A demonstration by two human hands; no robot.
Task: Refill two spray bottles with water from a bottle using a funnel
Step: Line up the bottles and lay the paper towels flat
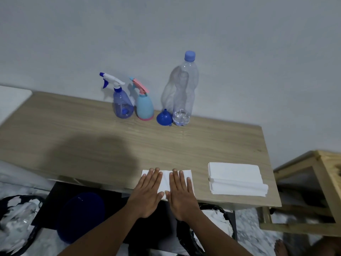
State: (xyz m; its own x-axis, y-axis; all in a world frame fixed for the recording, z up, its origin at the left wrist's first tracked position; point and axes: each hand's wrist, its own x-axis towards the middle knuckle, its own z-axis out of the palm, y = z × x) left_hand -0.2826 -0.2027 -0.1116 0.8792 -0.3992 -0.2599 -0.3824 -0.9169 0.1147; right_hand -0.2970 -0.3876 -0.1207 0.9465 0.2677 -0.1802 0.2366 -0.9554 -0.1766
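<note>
Two spray bottles stand at the back of the wooden table (73, 137): a translucent blue one (122, 106) with a white and blue trigger, and to its right a light blue one (144, 106) with a pink trigger. A blue funnel (163, 118) lies upside down beside a tall clear water bottle (181, 93) with a blue cap and a little water at its bottom. My left hand (150, 191) and my right hand (180, 193) lie flat, side by side, on a folded white tissue (166, 182) at the table's front edge. Both hands hold nothing.
A stack of folded white tissues (236, 179) lies at the front right of the table. A wooden stand (317, 182) is to the right. Below the table are a dark blue round object (81, 215) and black-rimmed bags (16, 222) with white contents.
</note>
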